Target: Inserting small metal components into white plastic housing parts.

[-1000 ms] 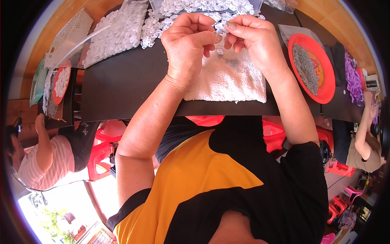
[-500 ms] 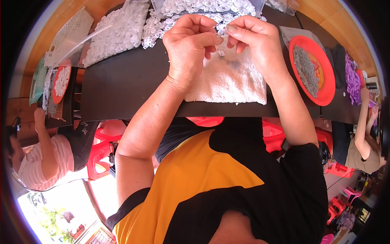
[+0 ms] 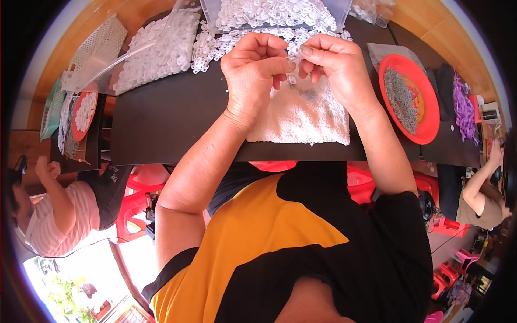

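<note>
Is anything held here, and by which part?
It cannot be told: the left hand and right hand nearly meet, fingers curled, but anything pinched there is too small to make out.

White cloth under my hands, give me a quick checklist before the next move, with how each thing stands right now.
1. Left hand and right hand both in view: ok.
2. White cloth free of marks: not ok; a greyish patch shows near its far end.
3. Something pinched in the hands: cannot tell, too small and partly hidden.
4. Small white piece lying on the cloth, not hanging: cannot tell.
5. White pieces all contained: not ok; loose white pieces lie outside the clear bin.
6. Grey pieces on the red plate: ok, heaped toward its left side.
</note>
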Demonstrator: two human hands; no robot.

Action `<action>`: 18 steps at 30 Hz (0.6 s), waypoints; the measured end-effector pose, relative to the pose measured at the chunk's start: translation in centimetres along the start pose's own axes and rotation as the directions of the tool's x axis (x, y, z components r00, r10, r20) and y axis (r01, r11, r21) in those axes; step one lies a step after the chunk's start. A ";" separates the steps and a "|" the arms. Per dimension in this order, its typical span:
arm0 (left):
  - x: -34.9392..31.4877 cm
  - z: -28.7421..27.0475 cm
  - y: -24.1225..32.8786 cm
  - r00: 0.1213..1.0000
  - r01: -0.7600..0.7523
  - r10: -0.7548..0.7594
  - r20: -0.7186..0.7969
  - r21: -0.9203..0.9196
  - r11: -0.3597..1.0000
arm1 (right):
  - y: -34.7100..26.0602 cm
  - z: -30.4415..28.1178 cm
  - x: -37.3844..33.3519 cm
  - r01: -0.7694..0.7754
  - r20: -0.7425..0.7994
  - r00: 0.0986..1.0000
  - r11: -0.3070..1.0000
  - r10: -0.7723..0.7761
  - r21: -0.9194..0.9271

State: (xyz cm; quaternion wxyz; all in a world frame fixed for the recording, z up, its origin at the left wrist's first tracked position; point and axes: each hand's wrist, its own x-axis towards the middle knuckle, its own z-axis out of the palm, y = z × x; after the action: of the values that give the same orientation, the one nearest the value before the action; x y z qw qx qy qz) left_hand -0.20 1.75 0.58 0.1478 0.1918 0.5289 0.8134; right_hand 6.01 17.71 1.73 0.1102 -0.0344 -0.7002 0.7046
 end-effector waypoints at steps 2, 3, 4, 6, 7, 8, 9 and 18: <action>0.1 -0.1 0.0 1.000 0.003 -0.003 0.001 -0.016 1.000 | -0.2 -0.2 0.1 -0.064 0.027 0.998 0.996 0.063 0.065; 0.1 -0.1 -0.1 1.000 0.007 -0.007 -0.002 -0.030 1.000 | -0.2 -0.3 0.1 -0.131 0.059 0.990 0.983 0.125 0.129; 0.1 -0.1 -0.1 1.000 0.011 -0.011 -0.006 -0.044 0.999 | -0.2 -0.4 0.2 -0.132 0.058 0.990 0.983 0.125 0.128; 0.2 0.1 -0.1 1.000 0.013 -0.015 -0.018 -0.074 0.997 | 0.1 -0.6 0.2 -0.199 0.117 0.977 0.957 0.178 0.211; 0.3 0.2 0.0 0.999 0.015 -0.019 -0.031 -0.104 0.995 | 0.1 -0.5 0.3 -0.200 0.118 0.977 0.957 0.179 0.211; 0.3 0.1 0.0 0.999 0.015 -0.019 -0.032 -0.103 0.995 | 0.0 -0.5 0.3 -0.196 0.108 0.978 0.959 0.177 0.205; 0.2 0.1 0.1 1.000 0.023 -0.024 -0.017 -0.092 0.995 | -0.1 -0.4 0.2 -0.192 0.097 0.980 0.961 0.176 0.199; -0.2 0.0 0.1 0.999 0.046 -0.046 0.007 -0.029 0.999 | -0.5 0.9 -0.8 0.081 -0.045 0.995 0.991 -0.086 -0.107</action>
State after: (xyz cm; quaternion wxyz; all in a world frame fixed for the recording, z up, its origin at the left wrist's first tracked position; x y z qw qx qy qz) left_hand -0.07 1.66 0.60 0.1710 0.1801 0.5206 0.8169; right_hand 6.61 16.65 2.13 0.1547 -0.0282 -0.7343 0.6604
